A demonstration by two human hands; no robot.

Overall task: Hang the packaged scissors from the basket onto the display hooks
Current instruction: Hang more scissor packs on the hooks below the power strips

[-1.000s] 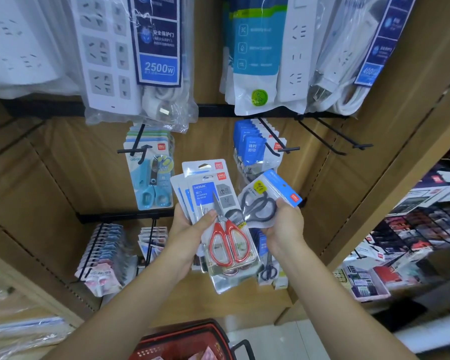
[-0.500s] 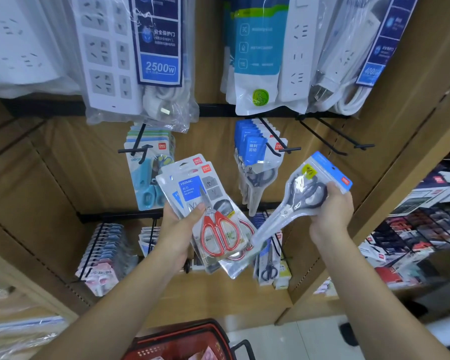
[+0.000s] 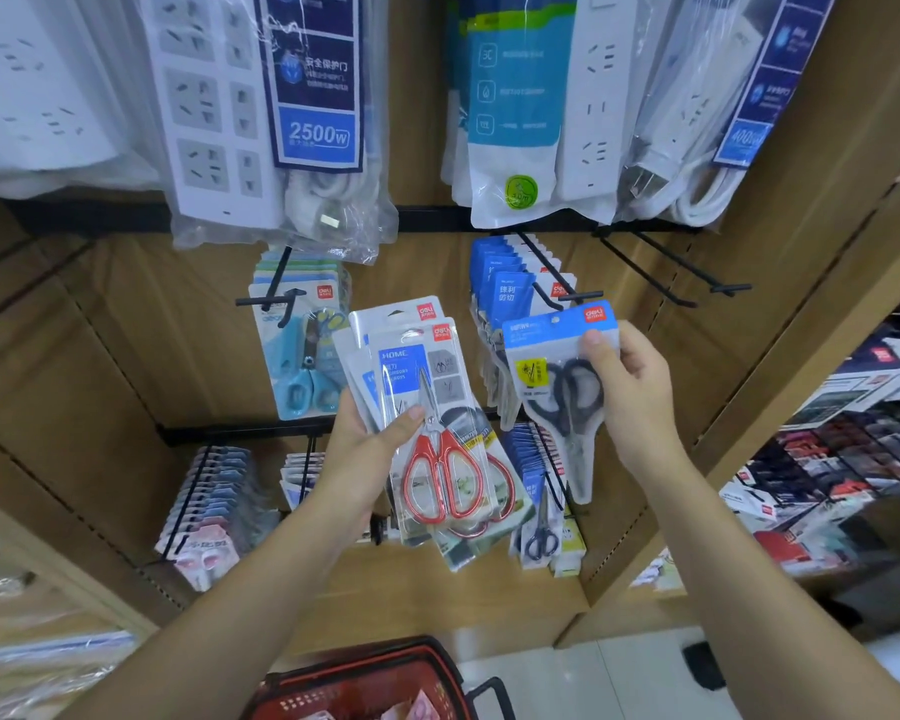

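Left grip (image 3: 365, 454) holds a fanned stack of clear plastic pkgs w/ red-handled scissors (image 3: 440, 459) mid-frame, thumb across the front. Right grip (image 3: 637, 402) pinches a blue-topped clear pkg of black-handled scissors (image 3: 562, 379) at 3 o'clock of that stack, pkg top near the black wire hook (image 3: 567, 298) tip at its 12. Red plastic basket (image 3: 365, 685) shows at 6 o'clock.

"2500w" stands on the power strip pack (image 3: 315, 132), "HOME" on the red scissors pack (image 3: 422, 407), and "deli" on its corner.
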